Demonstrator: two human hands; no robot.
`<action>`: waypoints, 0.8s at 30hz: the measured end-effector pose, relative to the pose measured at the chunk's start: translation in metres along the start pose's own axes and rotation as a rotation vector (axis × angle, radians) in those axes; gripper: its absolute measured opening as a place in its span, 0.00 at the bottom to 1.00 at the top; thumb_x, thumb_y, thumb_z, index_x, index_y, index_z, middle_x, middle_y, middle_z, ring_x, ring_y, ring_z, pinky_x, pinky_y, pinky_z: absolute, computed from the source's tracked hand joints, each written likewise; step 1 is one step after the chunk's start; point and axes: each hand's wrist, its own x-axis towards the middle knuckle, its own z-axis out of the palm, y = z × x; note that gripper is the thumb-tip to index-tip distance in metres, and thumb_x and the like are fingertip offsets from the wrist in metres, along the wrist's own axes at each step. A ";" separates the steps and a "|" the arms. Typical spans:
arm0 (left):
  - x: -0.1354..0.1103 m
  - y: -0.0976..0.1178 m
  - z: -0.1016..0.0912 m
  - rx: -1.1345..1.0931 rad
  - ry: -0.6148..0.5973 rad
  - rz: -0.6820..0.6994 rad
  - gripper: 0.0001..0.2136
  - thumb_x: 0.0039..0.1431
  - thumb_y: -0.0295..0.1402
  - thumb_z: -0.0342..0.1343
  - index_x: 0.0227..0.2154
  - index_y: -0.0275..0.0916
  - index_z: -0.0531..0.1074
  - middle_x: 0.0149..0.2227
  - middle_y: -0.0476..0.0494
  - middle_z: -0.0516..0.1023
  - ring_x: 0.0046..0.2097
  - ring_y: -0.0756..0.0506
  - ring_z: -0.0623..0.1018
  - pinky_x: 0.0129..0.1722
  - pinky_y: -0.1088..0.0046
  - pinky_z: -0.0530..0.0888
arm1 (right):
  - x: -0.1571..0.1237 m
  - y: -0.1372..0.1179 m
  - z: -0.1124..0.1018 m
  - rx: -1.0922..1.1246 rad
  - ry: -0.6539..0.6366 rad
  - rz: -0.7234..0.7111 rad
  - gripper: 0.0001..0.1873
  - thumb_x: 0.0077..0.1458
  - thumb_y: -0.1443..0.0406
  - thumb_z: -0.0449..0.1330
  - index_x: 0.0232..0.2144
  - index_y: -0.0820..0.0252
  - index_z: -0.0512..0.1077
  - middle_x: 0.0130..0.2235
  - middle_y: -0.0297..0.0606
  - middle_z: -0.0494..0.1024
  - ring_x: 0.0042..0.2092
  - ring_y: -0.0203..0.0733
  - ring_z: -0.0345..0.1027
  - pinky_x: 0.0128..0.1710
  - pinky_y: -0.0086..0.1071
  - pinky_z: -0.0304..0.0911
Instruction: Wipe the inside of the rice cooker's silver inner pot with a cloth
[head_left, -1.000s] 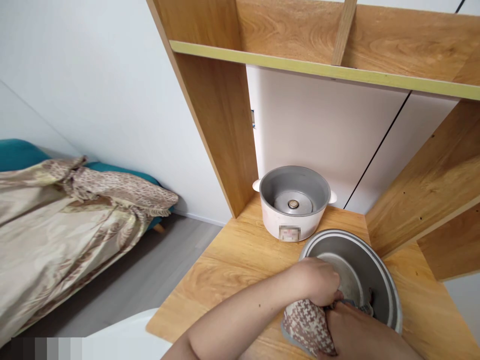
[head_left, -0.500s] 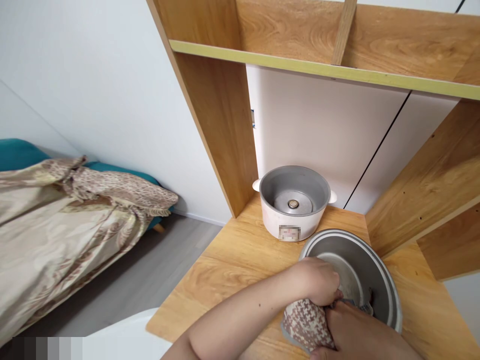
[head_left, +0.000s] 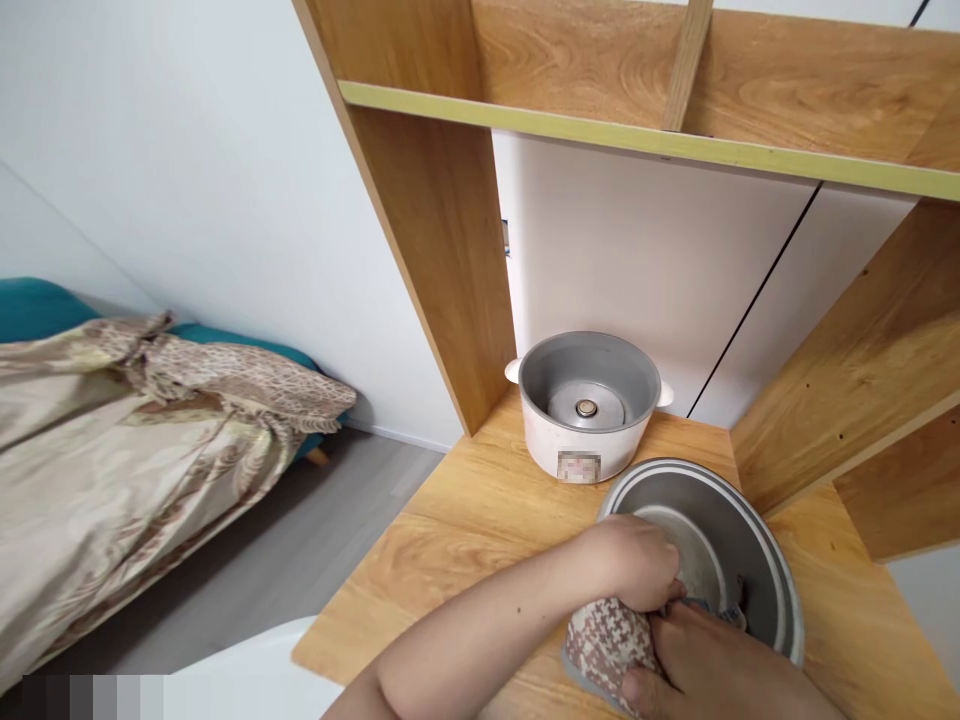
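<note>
My left hand [head_left: 641,563] is closed at the upper edge of a brown-and-white patterned cloth item [head_left: 609,640] with a grey border. My right hand [head_left: 701,640] grips the same item from the right, its thumb lying on the patterned side and its fingers partly out of sight. Both hands are over the near left rim of a wide grey metal pot [head_left: 761,535], which hides part of the cloth and the pot's inside. Beyond the right fingers, a small dark and bluish piece [head_left: 736,612] shows in the pot, too little visible to name.
A white rice cooker body [head_left: 585,440] with a grey interior stands without a lid behind the pot. Both rest on a wooden tabletop [head_left: 420,560] under a wooden shelf [head_left: 600,130] with side panels. To the left is a couch with a patterned cover [head_left: 150,480].
My right thumb has shifted up onto the patterned cloth, and the right hand has turned slightly. My left hand, the pot and the cooker have stayed where they were.
</note>
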 end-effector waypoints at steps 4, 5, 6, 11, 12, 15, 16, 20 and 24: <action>0.000 0.000 0.000 -0.002 0.004 -0.003 0.21 0.66 0.46 0.49 0.43 0.36 0.82 0.40 0.33 0.84 0.42 0.36 0.83 0.35 0.63 0.75 | 0.000 -0.002 -0.001 -0.009 -0.012 0.013 0.24 0.63 0.57 0.50 0.54 0.59 0.75 0.55 0.53 0.79 0.58 0.59 0.72 0.55 0.44 0.62; 0.000 0.000 0.000 -0.003 0.002 -0.001 0.21 0.66 0.46 0.49 0.43 0.36 0.82 0.40 0.33 0.84 0.41 0.36 0.83 0.35 0.63 0.75 | 0.000 -0.003 -0.001 -0.008 -0.007 0.017 0.24 0.63 0.58 0.50 0.54 0.59 0.75 0.55 0.53 0.79 0.58 0.59 0.71 0.55 0.44 0.62; 0.001 -0.001 0.000 -0.003 0.000 0.002 0.21 0.66 0.46 0.49 0.43 0.36 0.82 0.40 0.33 0.84 0.41 0.36 0.83 0.35 0.63 0.75 | 0.000 -0.004 -0.002 -0.006 0.001 0.023 0.24 0.62 0.58 0.51 0.54 0.59 0.75 0.55 0.52 0.79 0.58 0.58 0.71 0.55 0.43 0.62; 0.002 -0.001 0.001 0.000 -0.008 0.006 0.22 0.66 0.46 0.48 0.43 0.36 0.82 0.39 0.34 0.84 0.41 0.37 0.82 0.36 0.63 0.75 | -0.001 -0.010 -0.003 -0.023 0.005 0.062 0.23 0.63 0.59 0.50 0.52 0.60 0.76 0.53 0.52 0.80 0.56 0.56 0.73 0.53 0.40 0.63; 0.002 -0.001 0.001 0.001 -0.010 0.004 0.22 0.66 0.46 0.48 0.43 0.36 0.82 0.39 0.34 0.84 0.41 0.37 0.82 0.36 0.63 0.75 | -0.001 -0.010 -0.002 -0.024 0.006 0.060 0.23 0.62 0.59 0.50 0.52 0.59 0.76 0.53 0.52 0.80 0.56 0.56 0.73 0.53 0.41 0.63; 0.002 -0.001 0.000 0.004 -0.023 -0.002 0.22 0.66 0.46 0.48 0.44 0.36 0.82 0.39 0.33 0.84 0.41 0.37 0.82 0.37 0.63 0.76 | 0.000 -0.010 -0.001 -0.028 0.006 0.059 0.23 0.62 0.59 0.50 0.54 0.58 0.76 0.54 0.52 0.80 0.57 0.58 0.73 0.54 0.43 0.63; 0.001 -0.001 0.000 0.004 -0.028 -0.002 0.22 0.66 0.46 0.48 0.44 0.36 0.82 0.39 0.33 0.84 0.42 0.37 0.82 0.37 0.63 0.76 | 0.000 -0.010 -0.001 -0.029 0.004 0.063 0.23 0.62 0.59 0.50 0.54 0.59 0.76 0.55 0.53 0.79 0.57 0.59 0.73 0.54 0.44 0.63; 0.000 0.000 -0.002 0.004 -0.037 -0.001 0.22 0.67 0.46 0.47 0.45 0.36 0.81 0.41 0.33 0.84 0.44 0.37 0.83 0.38 0.62 0.76 | -0.001 -0.009 0.000 -0.011 0.009 0.046 0.23 0.63 0.59 0.50 0.54 0.59 0.76 0.55 0.53 0.79 0.58 0.59 0.72 0.55 0.45 0.63; 0.000 0.000 -0.003 0.002 -0.040 -0.003 0.22 0.67 0.47 0.47 0.45 0.37 0.82 0.42 0.33 0.84 0.44 0.37 0.83 0.38 0.62 0.77 | -0.002 -0.010 -0.001 -0.011 0.020 0.051 0.23 0.62 0.59 0.50 0.54 0.58 0.76 0.54 0.52 0.79 0.57 0.59 0.73 0.54 0.44 0.64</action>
